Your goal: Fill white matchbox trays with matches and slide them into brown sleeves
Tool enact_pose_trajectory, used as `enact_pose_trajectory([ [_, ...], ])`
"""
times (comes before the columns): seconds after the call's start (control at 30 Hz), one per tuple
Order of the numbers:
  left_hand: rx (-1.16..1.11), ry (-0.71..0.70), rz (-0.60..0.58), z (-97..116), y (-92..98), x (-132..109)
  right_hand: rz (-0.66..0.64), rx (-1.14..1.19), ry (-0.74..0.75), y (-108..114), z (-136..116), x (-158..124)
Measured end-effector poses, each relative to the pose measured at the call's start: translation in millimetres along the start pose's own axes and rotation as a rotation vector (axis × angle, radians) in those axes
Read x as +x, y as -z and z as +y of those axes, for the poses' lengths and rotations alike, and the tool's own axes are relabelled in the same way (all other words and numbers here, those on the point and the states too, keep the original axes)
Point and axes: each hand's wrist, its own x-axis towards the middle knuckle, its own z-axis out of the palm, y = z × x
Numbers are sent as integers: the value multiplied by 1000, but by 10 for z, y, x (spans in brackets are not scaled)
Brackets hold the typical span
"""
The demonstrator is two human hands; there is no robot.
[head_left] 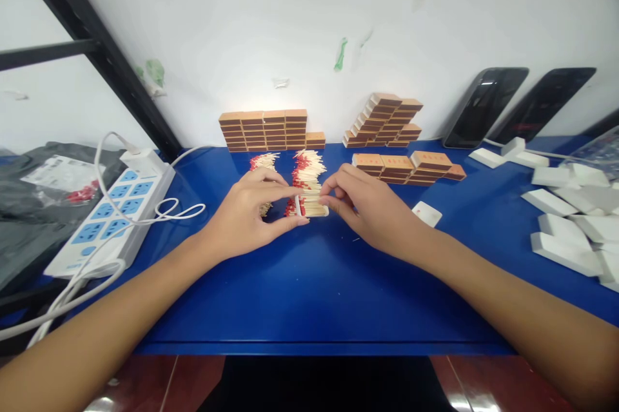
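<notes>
A small white matchbox tray (298, 206) holds red-tipped matches (313, 202) and sits against the front of a pile of loose matches (308, 170). My left hand (249, 209) grips the tray's left side between thumb and fingers. From the right, my right hand (365, 206) has thumb and forefinger pinched together on the plain ends of matches at the tray's right edge. Part of a second match pile (264, 160) shows behind my left hand, which hides the rest.
Stacked matchboxes (264, 130) line the wall, with more stacks (384, 120) and a front row (396, 167) to the right. A white piece (427, 213) lies by my right wrist. White trays (565, 244) heap far right, near two phones (486, 106). A power strip (113, 212) stands left.
</notes>
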Motion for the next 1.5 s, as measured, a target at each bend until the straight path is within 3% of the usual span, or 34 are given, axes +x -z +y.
enact_pose_trajectory([
  [0.5, -13, 23, -14, -15, -3, 4, 2, -33, 30, -49, 33, -1],
  [1.0, -50, 92, -48, -11, -6, 1, 86, 46, 32, -95, 60, -1],
  [1.27, 90, 123, 83, -89, 47, 35, 199, 122, 20, -126, -8, -15],
  [1.5, 159, 121, 99, -144, 82, 59, -126, 130, 58, -222, -22, -68],
])
